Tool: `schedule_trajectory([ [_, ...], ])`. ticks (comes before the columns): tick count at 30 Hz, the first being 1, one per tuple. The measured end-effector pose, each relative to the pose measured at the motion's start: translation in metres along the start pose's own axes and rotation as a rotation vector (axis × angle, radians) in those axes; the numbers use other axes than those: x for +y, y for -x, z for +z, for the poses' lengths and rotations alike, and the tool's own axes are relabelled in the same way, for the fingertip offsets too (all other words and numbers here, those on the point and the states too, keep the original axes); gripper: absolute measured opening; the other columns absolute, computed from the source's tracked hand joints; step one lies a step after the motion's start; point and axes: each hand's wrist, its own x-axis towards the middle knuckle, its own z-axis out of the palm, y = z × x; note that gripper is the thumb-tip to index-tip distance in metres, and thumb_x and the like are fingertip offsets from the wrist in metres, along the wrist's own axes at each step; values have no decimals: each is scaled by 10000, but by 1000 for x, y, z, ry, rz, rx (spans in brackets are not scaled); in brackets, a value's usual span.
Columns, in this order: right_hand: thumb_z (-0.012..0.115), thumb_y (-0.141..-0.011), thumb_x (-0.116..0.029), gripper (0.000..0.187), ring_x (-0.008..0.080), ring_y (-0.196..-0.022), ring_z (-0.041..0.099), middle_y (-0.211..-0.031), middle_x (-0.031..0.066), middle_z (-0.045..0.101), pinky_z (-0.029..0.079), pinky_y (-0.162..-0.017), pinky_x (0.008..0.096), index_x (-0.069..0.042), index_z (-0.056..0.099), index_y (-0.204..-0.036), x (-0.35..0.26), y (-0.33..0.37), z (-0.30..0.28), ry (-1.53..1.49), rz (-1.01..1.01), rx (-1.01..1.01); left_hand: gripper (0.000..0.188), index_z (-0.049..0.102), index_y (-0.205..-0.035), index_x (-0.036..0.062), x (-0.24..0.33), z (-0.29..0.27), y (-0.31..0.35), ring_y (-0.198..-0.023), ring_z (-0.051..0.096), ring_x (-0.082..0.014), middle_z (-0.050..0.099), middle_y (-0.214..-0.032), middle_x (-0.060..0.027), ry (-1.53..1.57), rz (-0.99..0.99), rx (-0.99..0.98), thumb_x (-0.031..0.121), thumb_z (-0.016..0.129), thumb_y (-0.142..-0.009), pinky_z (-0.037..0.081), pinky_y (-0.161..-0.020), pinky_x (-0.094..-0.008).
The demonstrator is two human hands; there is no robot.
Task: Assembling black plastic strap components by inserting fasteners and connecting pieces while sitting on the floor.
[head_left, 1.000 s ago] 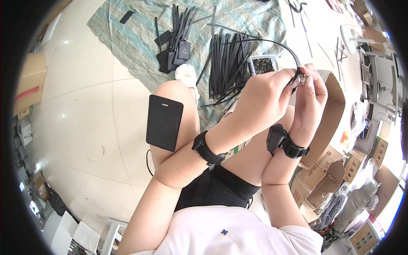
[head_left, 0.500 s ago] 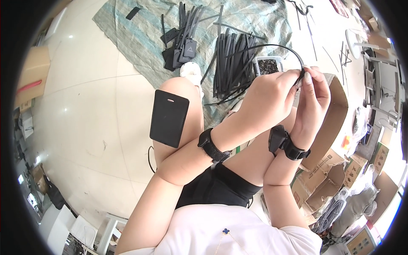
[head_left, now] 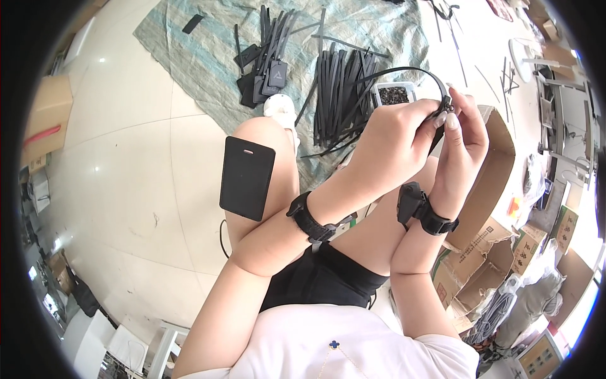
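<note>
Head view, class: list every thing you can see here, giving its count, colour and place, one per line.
strap: one, black, looped, pinched by both hands
strips: a pile, black, on the mat
tags: several, black, on the mat, left of the strips
mat: one, grey-green, on the floor
tray: one, white, dark small parts inside
card: one, black, on the left knee
boxes: several, brown, at right
left hand: black wristband
right hand: black wristband

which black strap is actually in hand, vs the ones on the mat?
The looped black strap, pinched between left hand and right hand; the strap pile lies flat.
</note>
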Motion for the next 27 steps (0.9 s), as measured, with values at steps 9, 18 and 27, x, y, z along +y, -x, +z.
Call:
schedule_trajectory([
  [9, 586, -811, 11, 135, 71, -783, 483, -823, -3, 500, 377, -727, 187, 20, 602, -945, -2, -3, 5, -78, 43, 92, 156, 604, -929, -30, -4, 3, 1, -543, 601, -259, 599, -667, -177, 28, -5, -8, 63, 576, -807, 442, -485, -288],
  [18, 588, -817, -6, 168, 55, -794, 467, -826, -6, 483, 376, -693, 175, 28, 599, -980, -3, -2, -1, 5, 29, 50, 159, 604, -928, -39, -3, 3, 1, -533, 592, -258, 597, -687, -191, 42, -21, -27, 55, 577, -803, 440, -483, -292],
  [27, 543, -849, -36, 171, 83, -850, 483, -912, 12, 523, 372, -765, 207, 13, 596, -1004, -3, -3, -6, -23, 64, -57, 151, 611, -918, -32, -3, 3, 1, -521, 588, -261, 593, -658, -182, 39, -13, -9, 58, 577, -802, 431, -468, -291],
])
